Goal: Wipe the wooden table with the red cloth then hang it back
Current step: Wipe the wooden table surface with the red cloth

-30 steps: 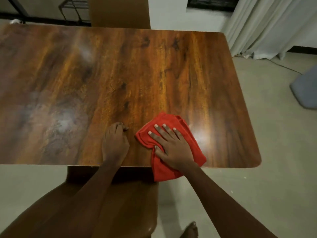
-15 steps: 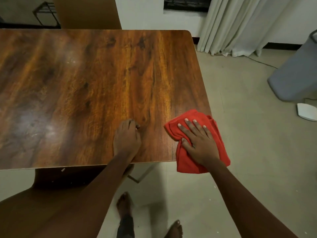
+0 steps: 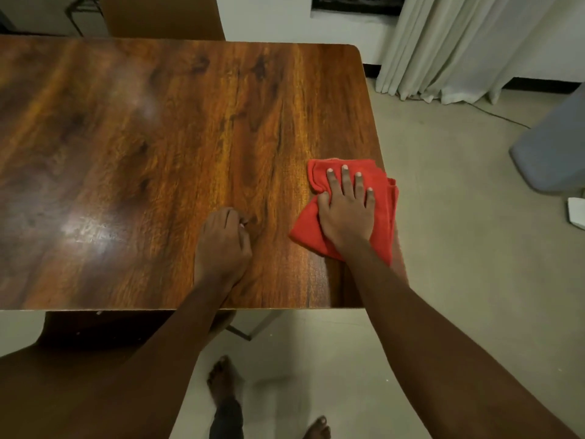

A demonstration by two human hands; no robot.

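The glossy wooden table [image 3: 152, 147] fills the upper left of the head view. A crumpled red cloth [image 3: 383, 198] lies at the table's right edge, partly hanging over it. My right hand [image 3: 346, 210] presses flat on the cloth with straight, spread fingers. My left hand [image 3: 223, 242] rests on the bare wood to the left of the cloth, fingers curled under, holding nothing.
A brown chair back [image 3: 158, 15] stands behind the far edge; a chair seat [image 3: 79, 359] sits under the near edge. White curtains [image 3: 459, 45] hang at the back right. A grey object [image 3: 554, 147] and a white item [image 3: 576, 212] lie on the floor at right.
My right hand has slid the red cloth from the near edge rightward and then farther up along the table's right edge. My left hand stayed curled on the wood.
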